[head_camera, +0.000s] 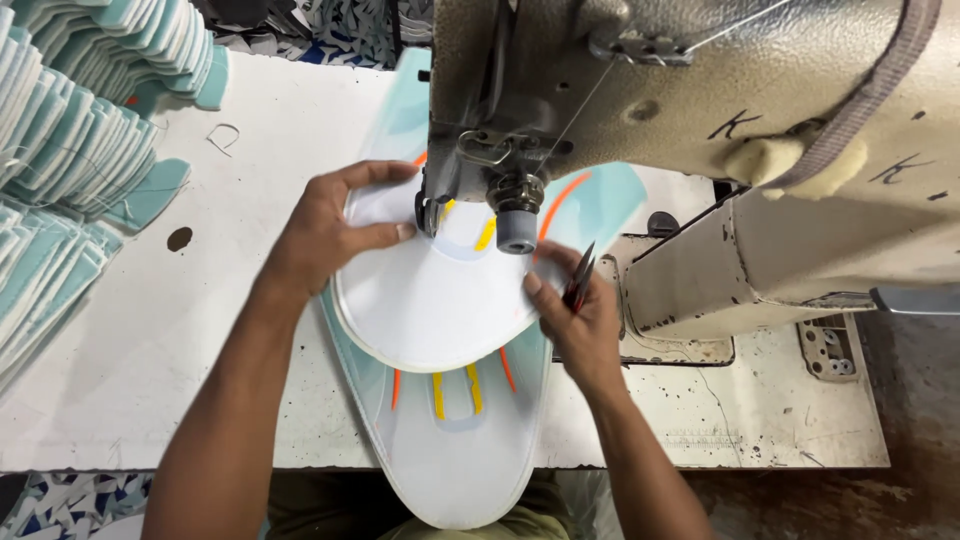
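Observation:
A white shoe-upper panel (430, 300) lies folded over a longer pale teal and white piece (460, 450) with orange and yellow stripes, under the needle head (515, 225) of a grey industrial sewing machine (700, 100). My left hand (330, 235) presses on the panel's left edge, fingers spread toward the presser foot. My right hand (575, 300) pinches the panel's right edge and holds small dark thread snips (580, 275) with red grips between its fingers.
Stacks of teal and white cut pieces (70, 130) fill the left side of the white worktable (150, 330). The machine's arm and base (780, 260) take up the right. The long piece hangs over the table's front edge.

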